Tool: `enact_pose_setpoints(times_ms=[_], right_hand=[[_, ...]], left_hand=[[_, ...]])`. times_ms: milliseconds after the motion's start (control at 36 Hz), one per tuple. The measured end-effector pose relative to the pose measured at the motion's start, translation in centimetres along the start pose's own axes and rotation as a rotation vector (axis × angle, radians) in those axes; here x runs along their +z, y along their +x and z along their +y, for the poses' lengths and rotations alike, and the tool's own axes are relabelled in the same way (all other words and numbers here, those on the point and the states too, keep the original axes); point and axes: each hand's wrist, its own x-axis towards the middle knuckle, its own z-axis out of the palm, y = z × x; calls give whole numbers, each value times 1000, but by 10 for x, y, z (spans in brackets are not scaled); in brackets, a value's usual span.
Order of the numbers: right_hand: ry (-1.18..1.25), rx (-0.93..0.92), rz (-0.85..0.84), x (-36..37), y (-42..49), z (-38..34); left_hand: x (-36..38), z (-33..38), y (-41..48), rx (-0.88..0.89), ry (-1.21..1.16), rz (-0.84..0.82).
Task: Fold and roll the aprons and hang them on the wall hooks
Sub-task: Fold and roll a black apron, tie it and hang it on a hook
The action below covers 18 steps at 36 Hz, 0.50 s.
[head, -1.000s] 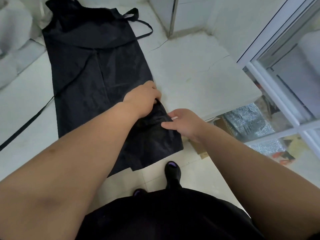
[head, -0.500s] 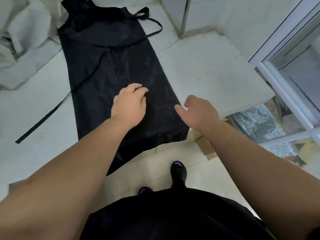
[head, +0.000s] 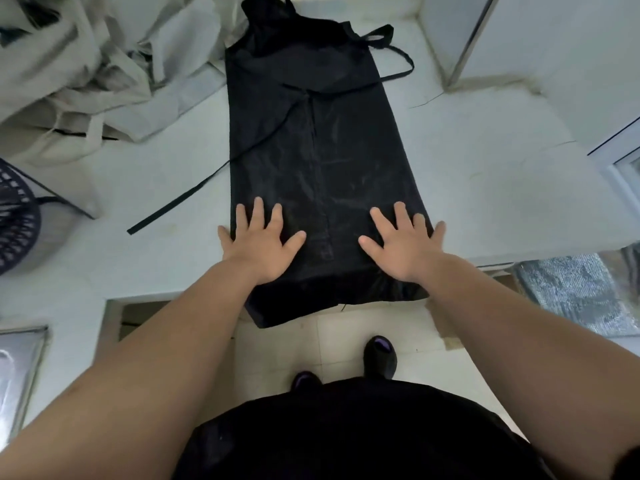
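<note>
Both hands have moved apart and flattened since half a second ago. The left hand [head: 261, 245] and the right hand [head: 403, 245] now lie palm down on the near end of the black apron [head: 311, 133], fingers straight and splayed, grasping nothing. Whether the palms press or merely rest is hard to say. The apron stretches away along the white counter [head: 485, 188], its hem hanging over the near edge. One strap [head: 180, 206] trails left, and crumpled beige cloths [head: 86, 64] lie at the far left.

Black apron [head: 322, 161]; white counter [head: 485, 188]; beige cloths [head: 86, 71]; dark lattice basket [head: 15, 220]; black-purple shoes [head: 379, 355].
</note>
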Motion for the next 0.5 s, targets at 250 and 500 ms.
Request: enact_pose_setpoints(times_ms=[250, 500], right_hand=[[-42, -19, -55, -11, 4, 3], [-77, -139, 40, -49, 23, 11]], left_hand=[[1, 15, 5, -22, 122, 3], [-15, 29, 7, 9, -78, 199]])
